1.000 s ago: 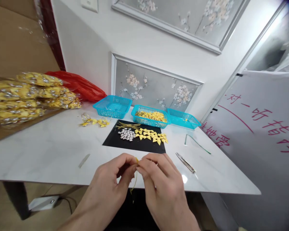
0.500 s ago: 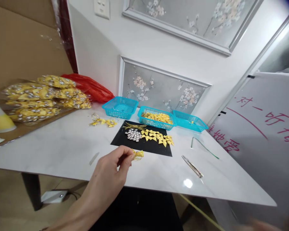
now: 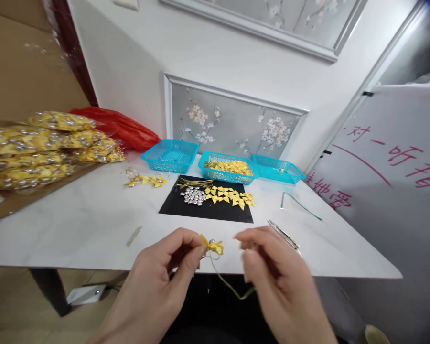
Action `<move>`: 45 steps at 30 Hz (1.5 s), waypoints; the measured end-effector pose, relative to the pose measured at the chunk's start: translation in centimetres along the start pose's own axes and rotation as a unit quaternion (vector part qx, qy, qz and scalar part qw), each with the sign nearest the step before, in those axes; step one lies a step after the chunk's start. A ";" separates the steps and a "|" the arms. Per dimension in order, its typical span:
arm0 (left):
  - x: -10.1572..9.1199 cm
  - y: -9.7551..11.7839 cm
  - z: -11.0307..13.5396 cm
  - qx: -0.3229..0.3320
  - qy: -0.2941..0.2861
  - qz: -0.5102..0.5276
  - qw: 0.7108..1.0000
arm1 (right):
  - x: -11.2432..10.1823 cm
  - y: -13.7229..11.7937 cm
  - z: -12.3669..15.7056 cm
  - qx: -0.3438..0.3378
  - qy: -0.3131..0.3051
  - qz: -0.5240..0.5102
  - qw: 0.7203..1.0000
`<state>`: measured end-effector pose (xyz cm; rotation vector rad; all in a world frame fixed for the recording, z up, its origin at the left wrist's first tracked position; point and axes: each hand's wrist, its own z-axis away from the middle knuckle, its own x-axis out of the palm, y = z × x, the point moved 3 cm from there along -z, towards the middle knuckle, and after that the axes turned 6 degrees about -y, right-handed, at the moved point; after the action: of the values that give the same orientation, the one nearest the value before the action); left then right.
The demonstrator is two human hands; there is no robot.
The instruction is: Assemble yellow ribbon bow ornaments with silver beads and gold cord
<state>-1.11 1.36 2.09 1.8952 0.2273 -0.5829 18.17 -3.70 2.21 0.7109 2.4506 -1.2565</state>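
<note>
My left hand pinches a small yellow ribbon bow with a tiny silver bead at its knot. A thin gold wire trails from the bow down toward my right hand. The right hand is blurred by motion, its fingers curled near the wire's end. Both hands hover over the near edge of the white marble table. Beyond them a black mat carries a heap of silver beads, loose yellow bows and a bundle of gold wires.
Three turquoise baskets stand by the wall; the middle one holds yellow bows. Finished bows lie left of the mat. Metal tweezers and a green wire lie right. Bagged yellow pieces and a red bag sit far left.
My right hand, out of sight half a second ago, has come back beside the bow. The bow now shows a long wire tail, and the camera view has shifted.
</note>
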 end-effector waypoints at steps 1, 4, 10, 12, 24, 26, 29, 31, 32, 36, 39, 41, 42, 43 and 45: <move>0.0 0.2 0.1 0.008 0.000 -0.008 1.000 | 0.8 -0.2 -0.6 0.010 -0.022 -0.018 1.000; 0.2 0.3 0.3 0.029 0.005 -0.015 0.999 | 2.4 -0.3 -1.8 0.025 -0.075 -0.065 0.995; 0.2 -1.5 1.0 -0.009 0.044 0.076 0.996 | 2.3 0.3 -1.9 0.072 -0.098 -0.142 0.982; 0.0 -2.0 1.1 -0.038 0.050 0.107 0.992 | 2.2 0.2 -1.8 0.067 -0.093 -0.138 0.984; 0.2 0.1 -0.5 0.008 0.012 0.099 0.995 | 4.6 1.4 -1.2 0.236 -0.129 -0.430 0.861; 0.2 -0.1 -0.4 -0.004 0.010 0.112 0.994 | 5.3 1.6 -0.9 0.270 -0.135 -0.524 0.796; 0.0 -0.4 -0.4 -0.028 -0.002 0.128 0.991 | 4.8 2.2 -0.6 0.258 -0.126 -0.476 0.831; -0.1 -0.8 -0.6 -0.049 -0.007 0.136 0.989 | 3.8 2.4 -0.5 0.230 -0.114 -0.382 0.888; -0.2 -1.0 -0.6 -0.060 -0.007 0.140 0.988 | 3.4 2.5 -0.5 0.219 -0.108 -0.344 0.907; -0.4 -1.5 -0.6 -0.089 -0.012 0.156 0.984 | 2.3 1.9 -0.6 0.172 -0.082 -0.290 0.938; -0.5 -1.6 -0.5 -0.097 -0.031 0.164 0.981 | 2.4 1.5 -0.9 0.171 -0.085 -0.290 0.938; -0.5 -1.4 -0.6 -0.090 -0.026 0.163 0.982 | 2.7 1.4 -1.0 0.180 -0.098 -0.296 0.933; -0.6 -1.4 -0.7 -0.084 -0.020 0.158 0.984 | 2.9 1.4 -1.1 0.181 -0.105 -0.298 0.931; -0.6 -1.3 -0.8 -0.077 -0.009 0.149 0.986 | 3.2 1.4 -1.1 0.181 -0.110 -0.300 0.930; -0.5 -1.0 -0.9 -0.062 0.020 0.128 0.990 | 3.8 1.2 -1.0 0.169 -0.094 -0.306 0.932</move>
<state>-1.73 2.62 1.78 1.7817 0.0431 -0.3488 15.64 -1.18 0.18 -0.1416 2.3931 -1.8957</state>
